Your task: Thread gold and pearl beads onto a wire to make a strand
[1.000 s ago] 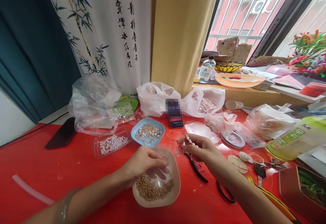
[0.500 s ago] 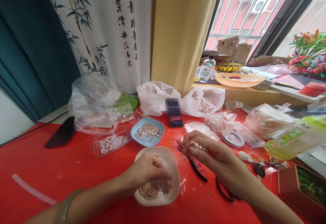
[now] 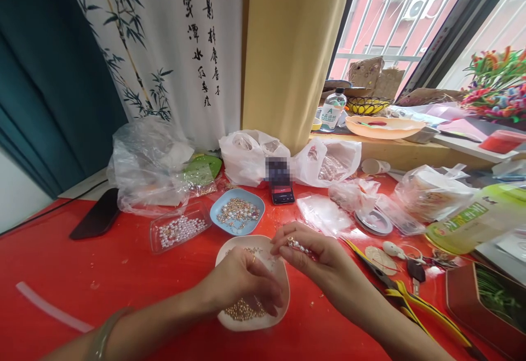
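Observation:
Over the cream dish [image 3: 283,310], my left hand [image 3: 249,279] has its fingers pinched together and pointing down; what they hold, if anything, is hidden. Small gold beads [image 3: 244,310] lie in the dish below it. My right hand [image 3: 316,251] is at the dish's right rim, fingertips close to the left hand. Between its thumb and fingers it grips a short beaded strand [image 3: 299,245] of pearly and gold beads. Behind the hands, a blue dish [image 3: 216,216] carries mixed gold and white beads. A clear tray [image 3: 154,243] of pearl beads stands to its left.
Yellow-and-black pliers [image 3: 402,295] lie beside my right forearm. A phone [image 3: 282,194] stands upright at the back between white plastic bags [image 3: 250,158]. Another dark phone [image 3: 96,213] lies at left. A large green-lidded jar [image 3: 472,218] and a brown box [image 3: 464,295] stand at right.
My right hand has moved left and slightly down with the beaded strand, close to my left hand. The pliers, hidden before, now show. My left hand stays over the cream dish.

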{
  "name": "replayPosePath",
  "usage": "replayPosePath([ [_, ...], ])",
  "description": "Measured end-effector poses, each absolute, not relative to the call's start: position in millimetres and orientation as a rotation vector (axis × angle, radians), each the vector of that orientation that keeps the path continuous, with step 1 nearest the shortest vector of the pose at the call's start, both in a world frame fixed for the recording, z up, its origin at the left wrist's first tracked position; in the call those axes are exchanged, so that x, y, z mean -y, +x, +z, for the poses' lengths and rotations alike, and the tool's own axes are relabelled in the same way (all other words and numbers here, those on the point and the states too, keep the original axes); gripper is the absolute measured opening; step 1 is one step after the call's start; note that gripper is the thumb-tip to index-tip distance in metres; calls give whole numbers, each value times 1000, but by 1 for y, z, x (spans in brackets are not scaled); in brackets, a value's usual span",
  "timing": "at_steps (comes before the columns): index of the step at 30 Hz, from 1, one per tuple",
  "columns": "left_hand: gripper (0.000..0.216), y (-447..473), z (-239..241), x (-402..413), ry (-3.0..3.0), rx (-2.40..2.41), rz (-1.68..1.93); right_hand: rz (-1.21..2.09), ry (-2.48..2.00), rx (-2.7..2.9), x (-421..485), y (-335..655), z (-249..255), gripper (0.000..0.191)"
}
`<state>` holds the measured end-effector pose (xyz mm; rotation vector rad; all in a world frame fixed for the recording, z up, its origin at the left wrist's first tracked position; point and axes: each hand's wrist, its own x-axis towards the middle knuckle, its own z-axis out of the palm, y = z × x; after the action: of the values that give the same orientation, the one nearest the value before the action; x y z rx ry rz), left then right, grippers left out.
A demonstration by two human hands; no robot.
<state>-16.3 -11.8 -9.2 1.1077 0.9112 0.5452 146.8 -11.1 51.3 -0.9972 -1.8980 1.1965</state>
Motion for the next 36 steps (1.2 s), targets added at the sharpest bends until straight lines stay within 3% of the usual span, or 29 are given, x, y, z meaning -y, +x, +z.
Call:
replayPosePath([
  [11, 11, -16, -4, 14, 1126, -904, 642, 1223, -1055, 1838, 9, 146, 45, 24],
  [18, 9, -16, -3, 17, 1218, -990, 738, 1423, -1001, 1806, 9, 148, 47, 20],
  [29, 10, -16, -2, 21, 1383, -959, 781, 1078, -1114, 2022, 11, 147, 43, 14],
  [36, 8, -15, 0, 21, 1304, -961, 767, 992, -1078, 2114, 12, 153, 48, 26],
])
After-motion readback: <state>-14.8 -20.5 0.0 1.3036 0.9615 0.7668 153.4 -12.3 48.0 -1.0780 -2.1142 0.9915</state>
